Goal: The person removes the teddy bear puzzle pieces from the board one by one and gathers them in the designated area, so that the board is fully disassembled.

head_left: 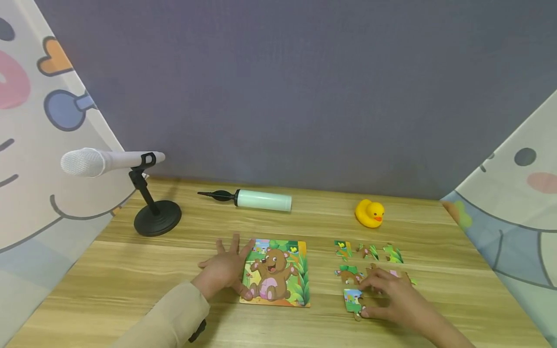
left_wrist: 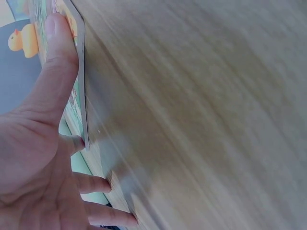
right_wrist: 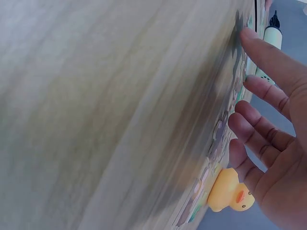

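A bear picture puzzle board [head_left: 278, 273] lies flat on the wooden table [head_left: 130, 280]. My left hand [head_left: 224, 268] rests flat beside its left edge with fingers spread. The thumb [left_wrist: 60, 57] lies along the board's edge [left_wrist: 81, 96]. Several loose puzzle pieces [head_left: 369, 251] lie to the right of the board. My right hand [head_left: 389, 295] rests over the nearer ones, fingers extended, its fingertips [right_wrist: 249, 36] touching the table. One piece [head_left: 353, 299] lies just left of that hand, between thumb and forefinger tips.
A yellow rubber duck [head_left: 370, 213] sits behind the loose pieces, also visible as a duck [right_wrist: 230, 196] in the right wrist view. A pale green hand pump [head_left: 256, 199] lies at the back centre. A white microphone [head_left: 109, 162] on a black stand [head_left: 157, 218] stands at back left.
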`<state>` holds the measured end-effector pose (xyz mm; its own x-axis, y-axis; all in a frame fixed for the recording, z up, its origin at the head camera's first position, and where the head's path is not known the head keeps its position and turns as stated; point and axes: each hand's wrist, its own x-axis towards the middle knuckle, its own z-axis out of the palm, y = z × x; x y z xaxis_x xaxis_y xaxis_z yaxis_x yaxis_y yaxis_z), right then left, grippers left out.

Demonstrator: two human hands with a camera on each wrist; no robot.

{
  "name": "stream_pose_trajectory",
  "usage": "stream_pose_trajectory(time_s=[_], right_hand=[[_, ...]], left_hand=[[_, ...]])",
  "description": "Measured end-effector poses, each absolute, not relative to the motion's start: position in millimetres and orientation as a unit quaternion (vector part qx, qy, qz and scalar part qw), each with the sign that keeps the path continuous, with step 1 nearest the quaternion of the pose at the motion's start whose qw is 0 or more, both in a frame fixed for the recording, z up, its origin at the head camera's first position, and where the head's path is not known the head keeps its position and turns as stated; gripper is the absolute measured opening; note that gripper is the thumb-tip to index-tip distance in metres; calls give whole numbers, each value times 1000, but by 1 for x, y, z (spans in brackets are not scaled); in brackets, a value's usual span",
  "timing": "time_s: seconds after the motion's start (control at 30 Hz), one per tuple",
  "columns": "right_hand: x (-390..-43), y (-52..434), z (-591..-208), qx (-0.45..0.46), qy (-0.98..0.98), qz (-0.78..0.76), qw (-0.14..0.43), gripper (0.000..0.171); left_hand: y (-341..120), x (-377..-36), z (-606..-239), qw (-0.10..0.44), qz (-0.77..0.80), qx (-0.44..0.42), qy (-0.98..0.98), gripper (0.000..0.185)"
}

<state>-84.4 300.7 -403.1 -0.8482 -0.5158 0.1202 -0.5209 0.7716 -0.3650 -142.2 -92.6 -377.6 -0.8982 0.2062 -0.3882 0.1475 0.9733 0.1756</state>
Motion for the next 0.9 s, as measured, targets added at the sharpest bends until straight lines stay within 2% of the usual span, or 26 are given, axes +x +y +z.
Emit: stream_pose_trajectory(time_s=[0.33,0.6,0.8,0.9], right_hand=[[-86,298,-402,251,-951,177,-26,43],[-93,296,-399,309,-926,216,24,33],[-100,280,-390,278,-915,291,-17,25],[-103,269,-388,270,-907,323,-19,23]], left_hand=[[-93,-142,-376,210,69,90,971,133],[-93,-142,-376,210,75,90,971,133],[-93,-142,-377,215,76,88,970,134],[-93,-142,-378,213,76,87,970,135]])
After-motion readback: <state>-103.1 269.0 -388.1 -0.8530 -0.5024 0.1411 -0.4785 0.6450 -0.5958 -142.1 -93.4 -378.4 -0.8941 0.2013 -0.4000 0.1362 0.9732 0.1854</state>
